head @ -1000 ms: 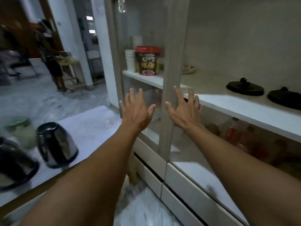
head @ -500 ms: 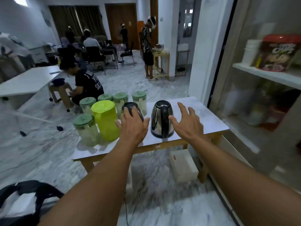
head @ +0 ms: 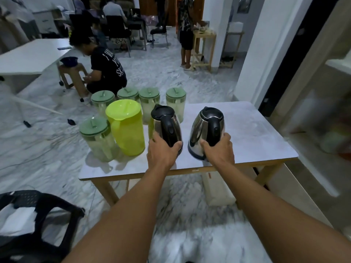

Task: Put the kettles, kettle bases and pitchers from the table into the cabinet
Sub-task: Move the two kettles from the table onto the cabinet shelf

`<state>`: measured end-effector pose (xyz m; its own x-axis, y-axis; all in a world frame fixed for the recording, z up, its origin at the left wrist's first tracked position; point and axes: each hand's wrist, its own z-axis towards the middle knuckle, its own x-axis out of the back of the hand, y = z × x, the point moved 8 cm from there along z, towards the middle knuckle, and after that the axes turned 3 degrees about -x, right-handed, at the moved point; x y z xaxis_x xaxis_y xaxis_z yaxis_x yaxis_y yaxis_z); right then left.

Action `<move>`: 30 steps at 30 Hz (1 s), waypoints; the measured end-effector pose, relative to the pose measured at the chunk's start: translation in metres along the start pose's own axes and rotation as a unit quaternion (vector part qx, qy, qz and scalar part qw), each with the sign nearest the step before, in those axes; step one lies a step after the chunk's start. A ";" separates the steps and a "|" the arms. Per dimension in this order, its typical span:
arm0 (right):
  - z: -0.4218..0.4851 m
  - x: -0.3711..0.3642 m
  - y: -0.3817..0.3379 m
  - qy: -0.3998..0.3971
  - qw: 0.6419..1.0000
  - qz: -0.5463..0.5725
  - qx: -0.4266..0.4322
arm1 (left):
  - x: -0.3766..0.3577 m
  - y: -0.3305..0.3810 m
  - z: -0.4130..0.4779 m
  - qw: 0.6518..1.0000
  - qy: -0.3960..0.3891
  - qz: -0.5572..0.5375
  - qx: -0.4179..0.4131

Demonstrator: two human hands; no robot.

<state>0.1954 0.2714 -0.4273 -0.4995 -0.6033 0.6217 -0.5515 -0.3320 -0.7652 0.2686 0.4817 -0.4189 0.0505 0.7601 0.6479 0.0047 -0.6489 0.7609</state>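
**Head view: both hands on the 2 kettles at the table**

Head camera shows us a low table (head: 256,137) with a pale top and wooden legs. We count 2 steel kettles with black handles and lids standing upright near its front edge.

- Our left hand (head: 161,151) is closed around the lower handle of the left kettle (head: 166,125).
- Our right hand (head: 220,149) is closed around the lower handle of the right kettle (head: 206,130).
- Both kettles appear to rest on the tabletop, slightly apart from each other.

A yellow-green pitcher (head: 126,128) stands just left of the left kettle. We count 5 clear pitchers with green lids: 1 at the front left (head: 96,138), 4 in a row behind (head: 149,103).

The cabinet (head: 322,103) stands at the right, blurred. A black chair (head: 38,223) sits at lower left.
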 end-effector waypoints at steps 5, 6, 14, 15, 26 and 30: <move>0.065 -0.033 0.019 -0.036 0.981 0.141 -0.132 | -0.036 -0.017 0.048 0.990 0.002 -0.108 0.092; 0.075 -0.038 0.023 -0.039 0.977 0.156 -0.140 | -0.042 -0.019 0.055 0.988 -0.003 -0.111 0.105; 0.088 -0.033 0.026 -0.026 0.959 0.246 -0.135 | -0.066 -0.003 0.077 0.979 -0.048 -0.191 0.051; 0.083 -0.023 0.026 -0.012 0.958 0.253 -0.136 | -0.064 0.005 0.076 0.979 -0.058 -0.196 0.029; -0.055 0.231 0.026 0.330 0.895 0.284 -0.100 | -0.022 0.209 -0.052 0.937 -0.126 -0.245 -0.216; -0.128 0.335 0.052 0.456 0.837 0.282 -0.109 | -0.034 0.292 -0.126 0.898 -0.182 -0.294 -0.271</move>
<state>-0.0860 0.1446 -0.2374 -0.9689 0.2183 0.1166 -0.1151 0.0200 -0.9932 0.1421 0.2712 -0.2144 0.5216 0.8401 0.1488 -0.3457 0.0487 0.9371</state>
